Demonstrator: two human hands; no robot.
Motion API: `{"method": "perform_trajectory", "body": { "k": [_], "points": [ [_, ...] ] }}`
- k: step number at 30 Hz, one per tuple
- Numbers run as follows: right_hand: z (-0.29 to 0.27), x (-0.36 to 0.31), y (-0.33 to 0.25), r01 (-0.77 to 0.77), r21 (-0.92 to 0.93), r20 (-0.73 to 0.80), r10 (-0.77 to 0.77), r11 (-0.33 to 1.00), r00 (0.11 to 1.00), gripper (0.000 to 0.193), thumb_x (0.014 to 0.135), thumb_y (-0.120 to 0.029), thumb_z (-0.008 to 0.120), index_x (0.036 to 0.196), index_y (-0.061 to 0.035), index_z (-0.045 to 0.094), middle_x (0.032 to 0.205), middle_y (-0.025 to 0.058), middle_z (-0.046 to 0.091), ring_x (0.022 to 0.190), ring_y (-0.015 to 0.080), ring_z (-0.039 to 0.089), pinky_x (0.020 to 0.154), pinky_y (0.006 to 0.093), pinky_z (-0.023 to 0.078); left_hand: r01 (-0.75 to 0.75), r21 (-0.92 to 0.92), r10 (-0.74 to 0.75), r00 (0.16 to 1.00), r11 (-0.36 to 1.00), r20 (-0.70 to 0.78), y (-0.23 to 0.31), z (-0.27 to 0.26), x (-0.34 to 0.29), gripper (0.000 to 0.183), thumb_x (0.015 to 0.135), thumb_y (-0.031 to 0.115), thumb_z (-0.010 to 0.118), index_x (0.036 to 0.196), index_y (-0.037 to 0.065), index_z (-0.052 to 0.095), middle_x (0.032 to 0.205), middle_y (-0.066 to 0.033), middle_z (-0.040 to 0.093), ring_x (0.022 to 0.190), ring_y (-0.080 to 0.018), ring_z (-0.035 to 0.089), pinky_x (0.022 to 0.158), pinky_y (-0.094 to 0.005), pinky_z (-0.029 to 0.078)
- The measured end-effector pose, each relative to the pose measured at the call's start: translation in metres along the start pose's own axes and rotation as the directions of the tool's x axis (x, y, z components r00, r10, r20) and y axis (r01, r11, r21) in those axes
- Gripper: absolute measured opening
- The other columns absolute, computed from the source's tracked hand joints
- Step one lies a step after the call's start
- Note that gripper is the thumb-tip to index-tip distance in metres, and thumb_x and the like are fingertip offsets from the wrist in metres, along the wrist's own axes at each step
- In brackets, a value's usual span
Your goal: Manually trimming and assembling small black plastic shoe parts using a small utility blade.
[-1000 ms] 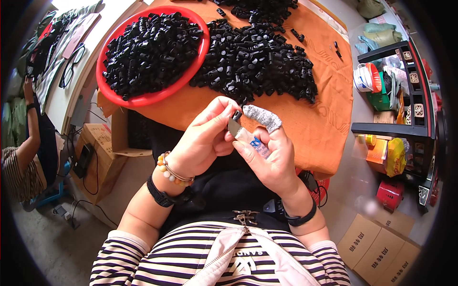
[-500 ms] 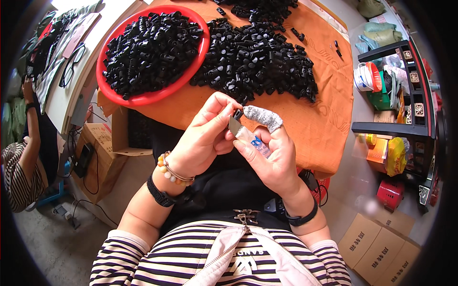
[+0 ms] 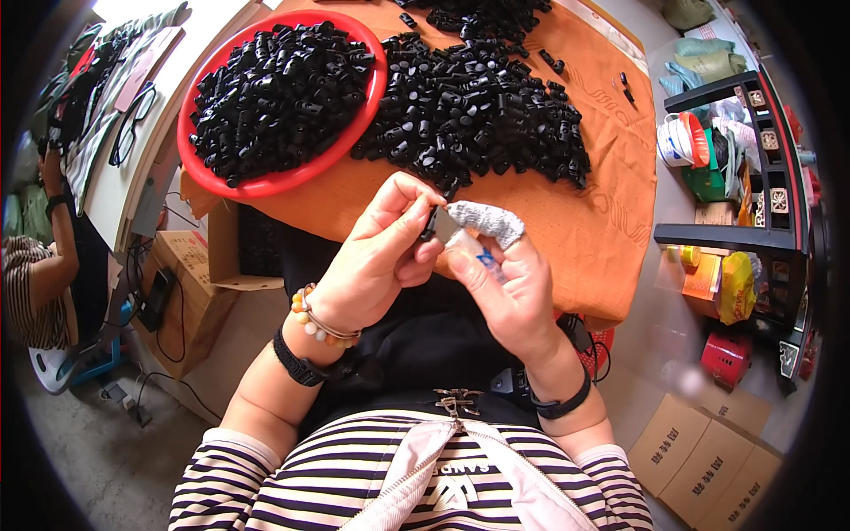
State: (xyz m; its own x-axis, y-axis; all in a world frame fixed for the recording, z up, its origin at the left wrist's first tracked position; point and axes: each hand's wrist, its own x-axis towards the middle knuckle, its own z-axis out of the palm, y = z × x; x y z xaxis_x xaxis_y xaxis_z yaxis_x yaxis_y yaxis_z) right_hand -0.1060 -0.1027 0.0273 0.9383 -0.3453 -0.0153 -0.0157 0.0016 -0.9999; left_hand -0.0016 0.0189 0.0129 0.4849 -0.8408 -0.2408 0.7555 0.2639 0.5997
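Observation:
My left hand (image 3: 372, 252) pinches a small black plastic piece (image 3: 430, 225) between thumb and fingers, just in front of the table's near edge. Pressed close to the piece is a flat metal blade (image 3: 447, 227). Its other end is wrapped in clear plastic with blue print (image 3: 483, 254), gripped by my right hand (image 3: 518, 301). A grey knitted sleeve (image 3: 485, 219) covers my right index finger, which curls over toward the piece. Beyond my hands, a big heap of similar black pieces (image 3: 478, 111) lies on the orange cloth (image 3: 611, 221). My fingers partly hide the held piece.
A red basin (image 3: 376, 97) full of black pieces stands left of the heap. Cardboard boxes (image 3: 181, 301) sit below the table at left. A dark shelf rack (image 3: 726, 237) with bags and tubs stands at right. Another person's arm (image 3: 57, 265) shows at far left.
The blade and right hand have shifted slightly, and the black piece now sits lower and tilted between my left fingers. The person at far left has moved, uncovering a light seat.

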Motion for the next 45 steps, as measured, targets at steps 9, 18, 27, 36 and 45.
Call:
{"method": "perform_trajectory", "body": {
  "k": [9, 18, 27, 36, 45],
  "points": [
    [0.002, -0.003, -0.01, -0.037, -0.016, 0.024, 0.037, 0.999, 0.999, 0.042, 0.085, -0.005, 0.06, 0.122, 0.0019, 0.043, 0.078, 0.0025, 0.056, 0.069, 0.0025, 0.049, 0.062, 0.0177, 0.042, 0.132, -0.122, -0.126, 0.991, 0.984, 0.055, 0.008, -0.001, -0.001, 0.014, 0.097, 0.025, 0.043, 0.1, 0.013, 0.05, 0.065, 0.0037, 0.041, 0.051, -0.0018, 0.03, 0.045, -0.0159, 0.025],
    [0.003, -0.002, -0.012, -0.051, -0.017, 0.031, 0.052, 0.999, 0.998, 0.044, 0.085, -0.005, 0.061, 0.122, 0.0029, 0.041, 0.07, 0.0003, 0.05, 0.066, 0.0023, 0.048, 0.06, 0.0167, 0.04, 0.149, -0.102, -0.145, 0.988, 0.984, 0.051, 0.009, -0.001, -0.002, 0.015, 0.096, 0.026, 0.044, 0.099, 0.013, 0.051, 0.064, 0.0043, 0.04, 0.05, -0.0017, 0.029, 0.044, -0.0159, 0.024],
    [0.003, -0.002, -0.01, -0.055, 0.055, 0.062, 0.051, 0.997, 0.997, 0.041, 0.086, -0.003, 0.059, 0.122, 0.0027, 0.041, 0.084, 0.0061, 0.06, 0.078, 0.0046, 0.054, 0.067, 0.0178, 0.043, 0.152, -0.127, -0.14, 0.985, 0.98, 0.1, 0.008, -0.004, -0.003, 0.014, 0.097, 0.025, 0.043, 0.099, 0.013, 0.051, 0.064, 0.0038, 0.041, 0.052, -0.0011, 0.029, 0.044, -0.0153, 0.024],
    [0.001, -0.004, -0.011, -0.037, 0.057, 0.052, 0.034, 0.998, 0.998, 0.042, 0.085, -0.002, 0.059, 0.122, 0.0031, 0.04, 0.086, 0.0064, 0.061, 0.08, 0.0055, 0.054, 0.069, 0.0182, 0.043, 0.162, -0.135, -0.15, 0.984, 0.978, 0.091, 0.009, -0.002, -0.002, 0.014, 0.097, 0.024, 0.042, 0.099, 0.013, 0.051, 0.064, 0.0042, 0.041, 0.05, -0.0013, 0.027, 0.044, -0.0154, 0.023],
    [0.002, -0.004, -0.009, -0.026, 0.028, 0.065, 0.025, 0.999, 0.998, 0.042, 0.086, -0.002, 0.058, 0.123, 0.0035, 0.04, 0.084, 0.0067, 0.061, 0.08, 0.0058, 0.055, 0.068, 0.0183, 0.043, 0.145, -0.116, -0.136, 0.988, 0.983, 0.076, 0.008, -0.003, -0.002, 0.014, 0.097, 0.025, 0.042, 0.099, 0.014, 0.051, 0.064, 0.0039, 0.041, 0.05, -0.0015, 0.027, 0.044, -0.0156, 0.023]
  ]
}}
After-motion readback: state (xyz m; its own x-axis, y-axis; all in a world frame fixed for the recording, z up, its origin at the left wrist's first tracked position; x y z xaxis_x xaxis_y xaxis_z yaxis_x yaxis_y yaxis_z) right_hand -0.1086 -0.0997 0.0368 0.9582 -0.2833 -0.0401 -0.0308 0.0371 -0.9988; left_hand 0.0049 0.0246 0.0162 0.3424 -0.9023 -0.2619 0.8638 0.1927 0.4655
